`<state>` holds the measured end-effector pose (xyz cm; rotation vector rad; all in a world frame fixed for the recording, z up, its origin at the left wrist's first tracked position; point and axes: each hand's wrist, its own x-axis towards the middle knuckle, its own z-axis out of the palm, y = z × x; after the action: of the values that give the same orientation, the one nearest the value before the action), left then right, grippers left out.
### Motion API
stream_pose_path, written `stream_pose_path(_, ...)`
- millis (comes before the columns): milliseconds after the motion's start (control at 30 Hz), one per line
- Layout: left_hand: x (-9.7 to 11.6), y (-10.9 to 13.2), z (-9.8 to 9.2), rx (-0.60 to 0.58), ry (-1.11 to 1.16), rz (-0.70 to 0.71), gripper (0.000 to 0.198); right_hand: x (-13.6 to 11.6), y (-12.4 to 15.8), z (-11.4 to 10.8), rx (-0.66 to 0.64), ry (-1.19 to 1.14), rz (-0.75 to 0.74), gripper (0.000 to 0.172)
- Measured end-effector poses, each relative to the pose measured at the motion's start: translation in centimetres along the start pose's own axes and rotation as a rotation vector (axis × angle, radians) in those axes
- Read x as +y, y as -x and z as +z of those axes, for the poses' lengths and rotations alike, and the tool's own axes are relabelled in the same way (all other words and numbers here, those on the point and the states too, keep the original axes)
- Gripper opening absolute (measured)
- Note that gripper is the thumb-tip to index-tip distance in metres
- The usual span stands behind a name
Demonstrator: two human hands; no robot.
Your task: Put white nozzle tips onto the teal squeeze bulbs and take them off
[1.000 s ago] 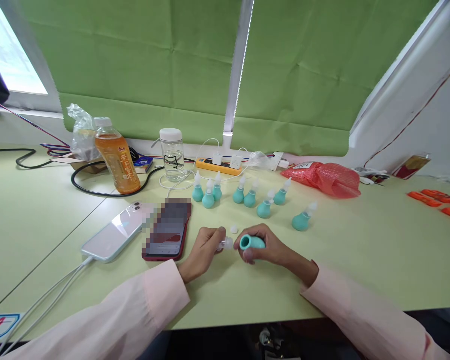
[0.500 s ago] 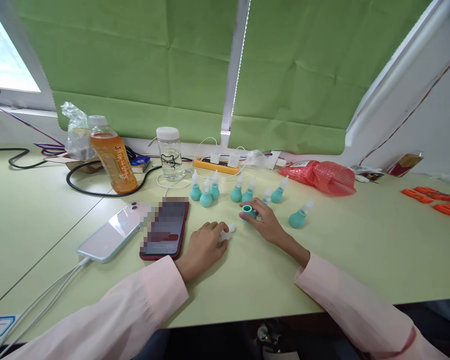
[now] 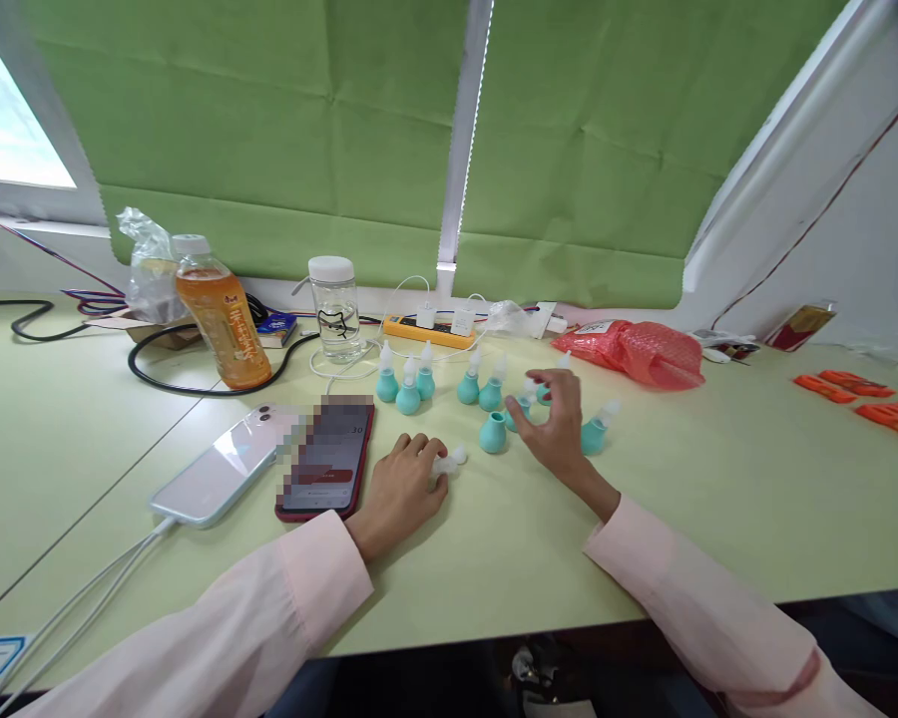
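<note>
Low on the table, my left hand has its fingers closed on a small translucent white nozzle that lies on its side. To the right stands an uncapped teal rubber bulb, its round mouth facing up, and nothing touches it. My right hand is raised just right of that bulb, thumb and fingers apart and holding nothing. Behind and beside it are several teal bulbs with clear nozzles fitted, among them one upright bulb and one tilted bulb; the right hand partly hides some of them.
Left of my hands lie a dark phone in a red case and a pale phone with white cables. An orange drink bottle, a water bottle, a yellow power strip and a red bubble-wrap bag stand along the back.
My right hand has let go of the uncapped teal bulb, leaving it upright on the table, and has moved right and slightly up with fingers spread. The left hand stays at the nozzle.
</note>
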<state>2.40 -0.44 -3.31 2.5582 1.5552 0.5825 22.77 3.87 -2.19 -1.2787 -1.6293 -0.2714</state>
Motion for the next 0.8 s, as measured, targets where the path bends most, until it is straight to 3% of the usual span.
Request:
stream_pose_path(67,0.1,0.0,-0.1,-0.017,0.012,0.000,0.021,0.8,-0.4,0.1,0.074,0.067,0.047,0.047)
stream_pose_path(167,0.2,0.0,-0.2,-0.059,0.017,-0.012,0.024,2.5,-0.3,0.9,-0.036,0.094,0.168,0.057)
stream_pose_path(267,0.1,-0.1,-0.1,-0.057,0.024,-0.009,0.024,3.9,0.2,1.9,-0.250,0.031,0.279,0.042)
stream_pose_path(333,-0.1,-0.1,0.0,-0.043,0.035,-0.003,0.024,4.3,0.4,2.2,-0.324,-0.020,0.294,0.030)
stream_pose_path(467,-0.4,-0.2,0.3,-0.012,0.041,0.001,0.029,3.4,0.1,1.8,-0.256,-0.048,0.289,0.030)
stream_pose_path(633,-0.4,-0.2,0.5,-0.015,0.060,-0.021,0.038,0.4,0.3,0.3,0.052,-0.229,0.145,0.033)
stream_pose_path(700,-0.4,-0.3,0.6,-0.017,0.079,-0.035,0.040,-1.0,1.0,-0.5,0.031,-0.300,0.024,0.028)
stream_pose_path(800,-0.3,-0.2,0.3,0.050,0.165,-0.025,0.041,-3.1,2.0,-1.6,-0.192,-0.364,-0.189,0.015)
